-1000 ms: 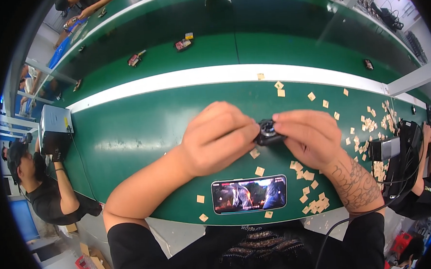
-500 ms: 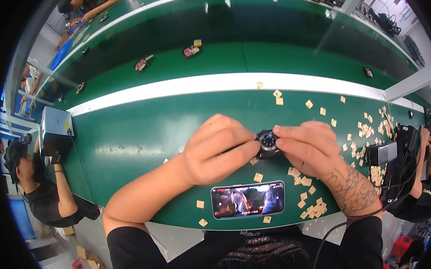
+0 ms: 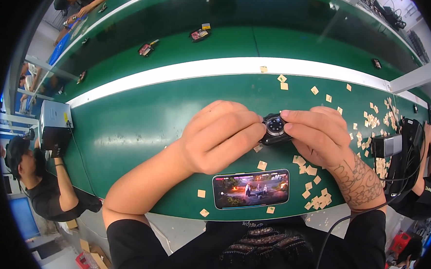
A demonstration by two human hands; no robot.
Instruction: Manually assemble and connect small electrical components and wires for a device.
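Both my hands hold a small black device (image 3: pixel 275 125) over the green table. Its round, lens-like face has a ring of dark dots and points up toward me. My left hand (image 3: pixel 220 136) pinches the left edge between thumb and fingers. On the right edge, the fingertips of my right hand (image 3: pixel 320 131) are pressed in the same way. The fingers cover parts of the device's sides. Below the hands a phone (image 3: pixel 251 190) lies flat with a video on its screen. Small square beige stickers (image 3: pixel 321 200) are scattered near my right forearm.
A white ledge (image 3: pixel 212 69) separates the green table (image 3: pixel 122 124) from a green belt bearing several small devices (image 3: pixel 199 34). At left stands a grey-black box (image 3: pixel 55 127) near a co-worker (image 3: pixel 47 177). Another black box (image 3: pixel 387 146) and cables lie at right.
The whole view has shifted, so the table sits higher in the picture. My hands keep their hold on the device, which shows slightly more of its round face. The phone's picture differs.
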